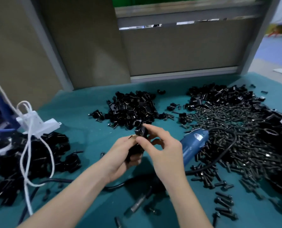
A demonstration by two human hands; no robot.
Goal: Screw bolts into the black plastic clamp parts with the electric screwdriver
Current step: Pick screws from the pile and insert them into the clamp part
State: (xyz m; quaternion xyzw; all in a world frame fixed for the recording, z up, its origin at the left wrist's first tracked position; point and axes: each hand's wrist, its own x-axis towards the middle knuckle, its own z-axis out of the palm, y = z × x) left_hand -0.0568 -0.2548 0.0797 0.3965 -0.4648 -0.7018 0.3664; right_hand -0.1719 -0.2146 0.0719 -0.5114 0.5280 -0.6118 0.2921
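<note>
Evidently the work sits mid-cycle, with most of it left to do. At the centre of the table [87,112], the right hand [163,145] pinches a black clamp part [140,131] between thumb and fingertips, a narrow grip closed on the part. The left hand [122,155] curls round a second black piece [134,151] just below it. Blur hides whether a bolt is already seated in either. The electric screwdriver [194,143] lies on the table at about 3 o'clock from the hands, beside the right hand and in neither grip, so I judge this part has not yet been driven. A broad heap of loose bolts [235,132] spreads at 2 to 3 o'clock, and a pile of loose clamp parts [132,107] lies at 12 o'clock, both large. Another dark heap [35,155] at 9 o'clock, under a white cord [27,145], may be finished pieces, though that cannot be told.
</note>
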